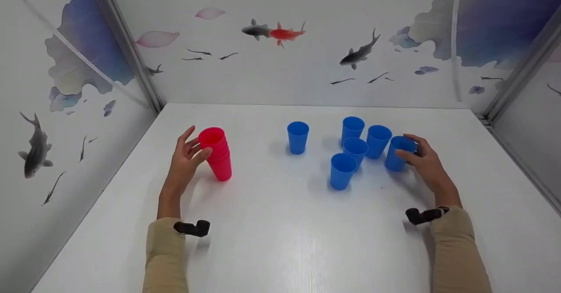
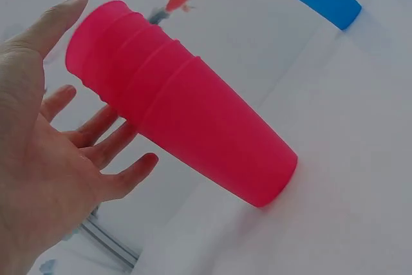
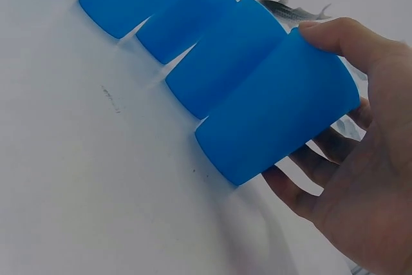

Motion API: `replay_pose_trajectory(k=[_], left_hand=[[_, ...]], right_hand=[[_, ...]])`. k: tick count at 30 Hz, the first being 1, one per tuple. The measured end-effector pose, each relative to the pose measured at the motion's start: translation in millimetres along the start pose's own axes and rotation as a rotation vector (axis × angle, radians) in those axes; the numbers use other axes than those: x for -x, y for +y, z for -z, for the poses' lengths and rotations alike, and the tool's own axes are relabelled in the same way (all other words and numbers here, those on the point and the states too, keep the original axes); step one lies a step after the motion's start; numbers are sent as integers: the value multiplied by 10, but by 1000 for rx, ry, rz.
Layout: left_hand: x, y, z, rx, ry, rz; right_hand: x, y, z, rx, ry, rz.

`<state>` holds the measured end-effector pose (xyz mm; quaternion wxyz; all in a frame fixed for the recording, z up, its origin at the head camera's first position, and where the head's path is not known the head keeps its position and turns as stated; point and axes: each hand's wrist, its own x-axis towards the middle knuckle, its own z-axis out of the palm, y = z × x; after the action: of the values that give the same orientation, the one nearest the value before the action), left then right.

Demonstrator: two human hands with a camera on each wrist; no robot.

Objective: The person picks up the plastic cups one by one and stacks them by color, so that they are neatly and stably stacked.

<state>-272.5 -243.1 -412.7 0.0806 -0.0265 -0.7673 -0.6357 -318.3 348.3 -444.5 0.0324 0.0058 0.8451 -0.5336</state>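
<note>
A stack of several red cups (image 1: 221, 161) stands upright on the table at the left. My left hand (image 1: 186, 159) is beside the stack's upper part, thumb and fingers spread to either side; in the left wrist view the thumb (image 2: 58, 22) is apart from the rim. At the right, my right hand (image 1: 427, 161) holds a blue cup (image 1: 394, 159) near its rim, thumb on the near side and fingers on the far side. The right wrist view shows this blue cup (image 3: 277, 107) close beside another one, its base at the table.
Several other blue cups stand upright in a loose cluster, among them a front cup (image 1: 342, 172) and a back cup (image 1: 353, 127). A separate blue cup (image 1: 298, 139) stands further left. White panels (image 1: 280, 78) with fish prints enclose the white table (image 1: 280, 223).
</note>
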Motion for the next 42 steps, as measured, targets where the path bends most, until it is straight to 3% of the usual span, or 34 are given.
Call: replay_pose_trajectory(k=[6, 16, 21, 36, 42], left_hand=[[89, 275, 23, 30, 47, -128], [260, 687, -52, 78, 138, -279], [328, 844, -159, 48, 125, -334], [355, 893, -505, 39, -39, -330], [388, 921, -639, 3, -68, -323]], right_hand=[[-6, 1, -12, -11, 2, -5], [9, 5, -29, -23, -15, -19], [1, 20, -19, -32, -24, -13], [6, 67, -19, -40, -45, -22], [6, 62, -17, -47, -48, -16]])
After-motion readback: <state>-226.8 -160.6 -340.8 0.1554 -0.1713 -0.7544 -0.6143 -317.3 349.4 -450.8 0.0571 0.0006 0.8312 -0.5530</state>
